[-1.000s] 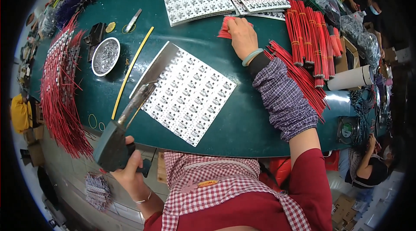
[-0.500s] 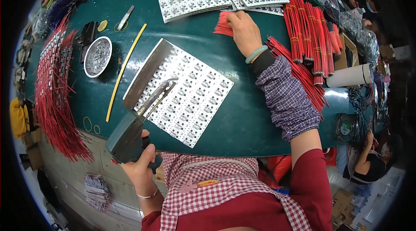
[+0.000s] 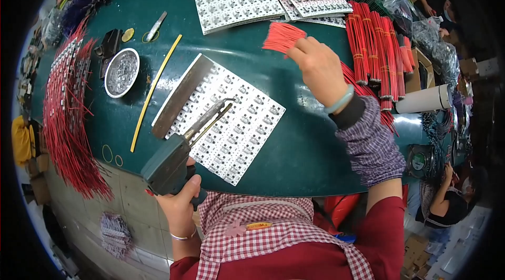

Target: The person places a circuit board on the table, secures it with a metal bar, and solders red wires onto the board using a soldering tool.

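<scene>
- Left hand (image 3: 180, 204): raised at the table's near edge, forearm coming up from below; fingers clamped round the handle of the soldering gun (image 3: 169, 163). Gun is angled up and rightward, bent tip over the panel; tip contact can't be told.
- Right hand (image 3: 322, 72): held palm down, reached in from the right, wrist bent, fingers curled beside the short red wires (image 3: 284, 36). Whether fingertips are closed on a wire can't be told.
- Count, work area: one circuit-board panel (image 3: 241, 130), one dark bar (image 3: 182, 97), one soldering gun. Panel is laid on the table (image 3: 294, 161) between the hands, set diagonally, bar along its left side.
- Count, left side: one bowl (image 3: 122, 73), one yellow strip (image 3: 156, 93), one utility knife (image 3: 157, 25). Two loose rubber bands (image 3: 107, 153) seen near the table edge.
- Materials: panel white, flat, square, studded with repeated small components; bar smooth, dark, metal-looking; short wires thin, fanned, red; table green, glossy; bowl white-rimmed, round, filled with shiny grey material.
</scene>
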The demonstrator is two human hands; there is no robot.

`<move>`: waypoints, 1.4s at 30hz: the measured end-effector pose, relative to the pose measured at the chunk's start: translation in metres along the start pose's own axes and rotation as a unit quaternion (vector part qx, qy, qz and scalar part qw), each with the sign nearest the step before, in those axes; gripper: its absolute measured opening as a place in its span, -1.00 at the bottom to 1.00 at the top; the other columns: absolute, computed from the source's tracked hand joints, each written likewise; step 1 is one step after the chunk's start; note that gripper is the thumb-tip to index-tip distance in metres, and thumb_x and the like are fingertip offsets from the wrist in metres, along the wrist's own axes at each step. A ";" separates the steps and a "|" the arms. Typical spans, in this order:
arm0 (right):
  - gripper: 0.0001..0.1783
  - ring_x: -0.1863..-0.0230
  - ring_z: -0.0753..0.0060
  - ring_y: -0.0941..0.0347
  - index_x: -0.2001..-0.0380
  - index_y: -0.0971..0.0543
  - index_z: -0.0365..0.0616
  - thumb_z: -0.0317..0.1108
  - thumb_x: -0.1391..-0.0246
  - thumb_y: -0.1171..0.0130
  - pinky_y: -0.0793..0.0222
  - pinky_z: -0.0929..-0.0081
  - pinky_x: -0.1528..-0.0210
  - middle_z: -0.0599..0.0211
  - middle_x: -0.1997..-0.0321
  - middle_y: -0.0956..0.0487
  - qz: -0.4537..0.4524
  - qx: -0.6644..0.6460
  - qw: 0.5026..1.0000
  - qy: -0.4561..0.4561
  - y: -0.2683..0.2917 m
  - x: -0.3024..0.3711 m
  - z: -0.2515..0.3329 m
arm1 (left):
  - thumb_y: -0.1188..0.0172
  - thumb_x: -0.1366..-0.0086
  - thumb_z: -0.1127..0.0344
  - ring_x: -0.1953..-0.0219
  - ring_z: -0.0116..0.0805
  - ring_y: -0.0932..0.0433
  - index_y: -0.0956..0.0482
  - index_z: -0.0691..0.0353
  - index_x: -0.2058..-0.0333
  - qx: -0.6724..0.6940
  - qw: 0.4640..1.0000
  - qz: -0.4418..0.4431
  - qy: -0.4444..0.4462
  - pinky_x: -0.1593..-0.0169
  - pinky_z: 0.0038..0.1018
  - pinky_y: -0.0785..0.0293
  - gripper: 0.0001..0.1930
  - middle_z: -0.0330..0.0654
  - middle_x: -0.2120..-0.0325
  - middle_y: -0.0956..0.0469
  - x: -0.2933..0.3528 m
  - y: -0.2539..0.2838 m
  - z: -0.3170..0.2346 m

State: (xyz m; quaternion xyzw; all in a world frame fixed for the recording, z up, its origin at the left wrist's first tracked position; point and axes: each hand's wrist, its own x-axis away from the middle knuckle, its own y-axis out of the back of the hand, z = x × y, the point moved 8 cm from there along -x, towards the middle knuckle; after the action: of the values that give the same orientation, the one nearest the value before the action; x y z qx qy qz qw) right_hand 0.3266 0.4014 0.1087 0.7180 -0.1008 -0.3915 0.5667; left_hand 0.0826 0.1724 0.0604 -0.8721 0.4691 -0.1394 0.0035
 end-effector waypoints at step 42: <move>-0.70 0.36 0.31 -0.50 0.28 -0.62 -0.26 -0.54 0.21 -0.21 -0.46 0.44 0.37 0.30 0.33 -0.56 -0.052 -0.136 0.978 -0.147 -0.002 0.113 0.062 | -0.39 -0.12 0.51 0.42 -0.58 -0.55 -0.63 0.35 0.30 -0.237 0.955 0.171 -0.044 0.31 -0.60 -0.44 -0.83 -0.26 0.43 -0.62 0.009 -0.076 0.022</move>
State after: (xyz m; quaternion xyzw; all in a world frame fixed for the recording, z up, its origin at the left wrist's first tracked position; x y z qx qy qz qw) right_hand 0.3608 0.2899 0.0534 0.5732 -0.0914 -0.5314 0.6170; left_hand 0.1551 0.2052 0.0516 -0.7598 0.6301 0.0175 -0.1591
